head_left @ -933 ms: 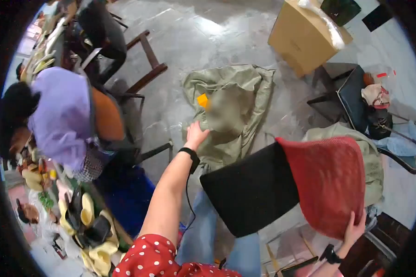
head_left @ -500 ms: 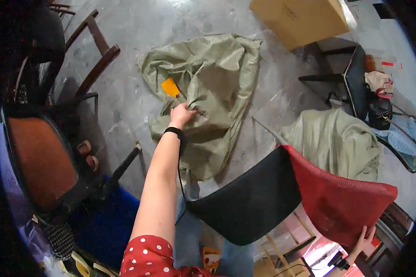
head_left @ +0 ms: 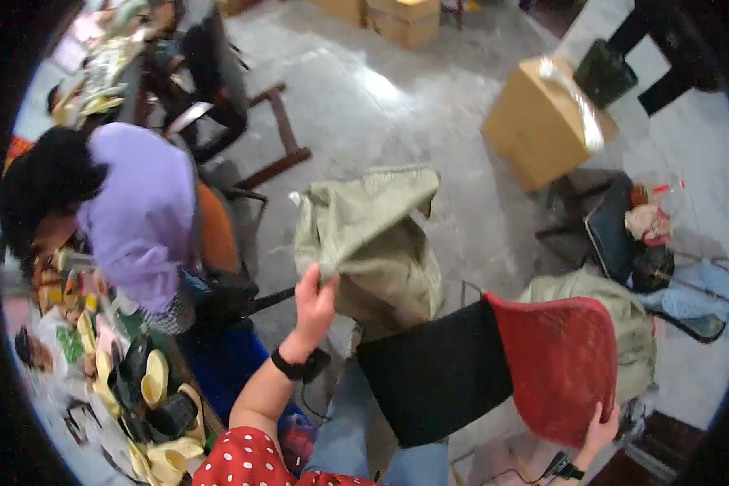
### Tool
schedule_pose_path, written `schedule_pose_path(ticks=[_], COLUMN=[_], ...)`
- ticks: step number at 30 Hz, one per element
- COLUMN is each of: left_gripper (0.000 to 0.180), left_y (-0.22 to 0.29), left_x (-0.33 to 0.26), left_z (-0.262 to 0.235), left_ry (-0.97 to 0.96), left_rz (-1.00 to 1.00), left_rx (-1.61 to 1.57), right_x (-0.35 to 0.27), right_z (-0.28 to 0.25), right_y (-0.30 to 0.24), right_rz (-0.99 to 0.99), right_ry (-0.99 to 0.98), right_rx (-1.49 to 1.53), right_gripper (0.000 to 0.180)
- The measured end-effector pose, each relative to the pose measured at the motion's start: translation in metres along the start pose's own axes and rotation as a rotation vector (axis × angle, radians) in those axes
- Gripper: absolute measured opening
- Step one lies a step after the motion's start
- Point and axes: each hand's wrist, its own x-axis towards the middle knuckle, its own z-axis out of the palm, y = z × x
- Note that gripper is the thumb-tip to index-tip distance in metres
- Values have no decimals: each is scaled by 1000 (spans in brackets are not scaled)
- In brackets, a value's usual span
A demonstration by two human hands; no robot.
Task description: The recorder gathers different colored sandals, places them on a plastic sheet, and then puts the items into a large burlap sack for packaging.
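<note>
A greenish-beige woven sack [head_left: 360,212] is lifted in front of me, its lower part hanging in folds. My left hand [head_left: 313,309] pinches its near-left edge, thumb and fingers closed on the cloth. Beside my knees stands a chair with a black seat [head_left: 436,377] and a red mesh backrest [head_left: 555,356]. At the backrest's lower right edge, my right hand [head_left: 600,429] grips the rim, with its fingers on the outer side. A second sack [head_left: 636,328] of the same cloth lies behind the backrest.
A cardboard box [head_left: 535,121] stands at the far right near a dark chair [head_left: 610,219]. To the left, a person in a purple top [head_left: 142,202] sits on a chair. Pale yellow and black shoe-like pieces [head_left: 154,381] are heaped at the lower left. Further boxes [head_left: 403,20] stand far off.
My left hand has raised the sack's edge off the floor and pulled it nearer. The view has tilted up, and the orange tag no longer shows. My right hand stays on the backrest.
</note>
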Motion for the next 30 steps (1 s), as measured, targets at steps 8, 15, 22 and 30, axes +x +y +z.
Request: schedule_pose_path(ticks=[8, 15, 22, 30], left_gripper=[8, 19, 33, 112], left_y=[221, 348, 401, 357], left_x=[-231, -456, -596, -757], left_z=[-61, -64, -62, -100], left_ry=[13, 288, 345, 788], left_rz=[275, 123, -53, 13], left_rx=[494, 55, -474, 320], right_x=[-20, -144, -281, -274], right_z=[-17, -125, -143, -174], right_y=[-28, -142, -142, -116], right_rz=[-296, -1232, -1807, -424], right_ry=[200, -471, -740, -1991], right_rx=[40, 897, 856, 1222], right_gripper=[52, 76, 37, 41])
